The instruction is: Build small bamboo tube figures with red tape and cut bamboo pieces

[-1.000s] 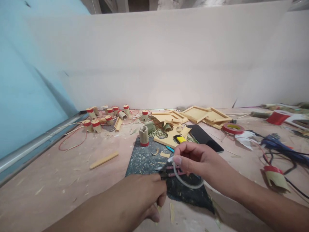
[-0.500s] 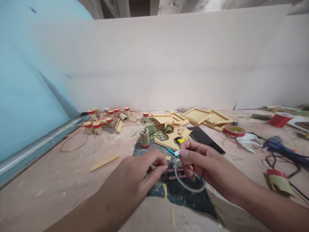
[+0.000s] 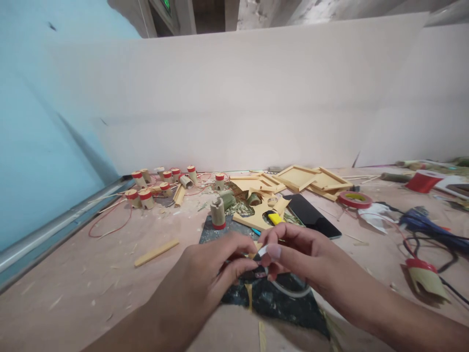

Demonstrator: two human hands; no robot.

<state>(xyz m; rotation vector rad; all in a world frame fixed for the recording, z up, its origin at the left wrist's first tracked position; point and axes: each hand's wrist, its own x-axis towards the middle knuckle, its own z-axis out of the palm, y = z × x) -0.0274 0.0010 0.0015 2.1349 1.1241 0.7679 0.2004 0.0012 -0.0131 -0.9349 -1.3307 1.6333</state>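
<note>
My right hand (image 3: 293,249) pinches a small white strip (image 3: 262,251) between thumb and fingers, above the dark cutting mat (image 3: 278,298). Close on its left, my left hand (image 3: 229,261) is closed at the fingertips; what it grips, if anything, is too small to make out. A pale ring (image 3: 293,292) hangs or lies beneath my right hand, partly covered by it. Behind my left hand, a bamboo tube with a red band (image 3: 218,214) stands upright on the mat. A yellow-handled tool (image 3: 275,218) lies behind my right hand.
Several red-banded bamboo pieces (image 3: 146,198) stand at the back left. Thin wooden frames (image 3: 298,176) and a black phone (image 3: 311,215) lie behind my hands. Red tape (image 3: 354,199), a blue tool with cable (image 3: 432,227) and another bamboo piece (image 3: 427,281) are at right. A wooden stick (image 3: 157,253) lies left.
My right hand has moved left and down with the white strip, so its fingertips now almost meet those of my left hand. The ring has shifted slightly and is more covered.
</note>
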